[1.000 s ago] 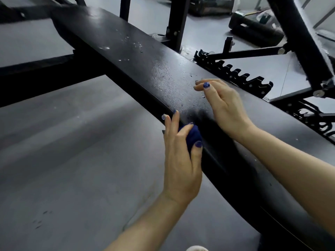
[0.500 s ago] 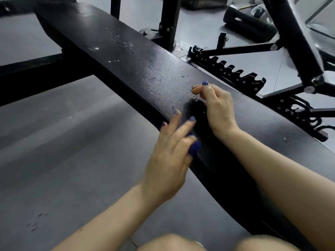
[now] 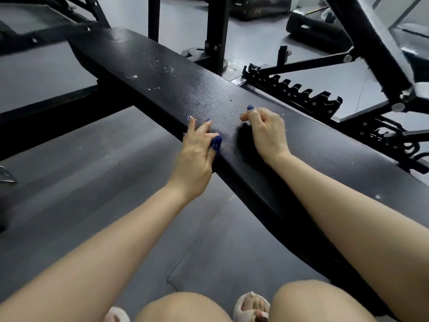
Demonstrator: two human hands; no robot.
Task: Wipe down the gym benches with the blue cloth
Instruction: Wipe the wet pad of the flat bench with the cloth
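A long black gym bench (image 3: pixel 167 73) is seen running diagonally from upper left to lower right, its near edge overhanging open grey floor (image 3: pixel 69 173) on the left. Along the far edge, a black notched adjustment rack (image 3: pixel 301 94) and frame struts are set close by, leaving less room on that side. The pad surface is textured and glossy, marked with pale droplets and specks toward the far end. The blue cloth (image 3: pixel 216 142) is bunched small and dark blue, mostly hidden, and is pinched against the bench's near edge by the left hand (image 3: pixel 197 156), thumb and inner fingers curled around it while two fingers are extended onto the pad top. The right hand (image 3: pixel 267 131) is rested on the pad just beside the left, fingers curled under into a loose fist with nothing held. Bare knees and pale slippers (image 3: pixel 251 305) are visible at the bottom.
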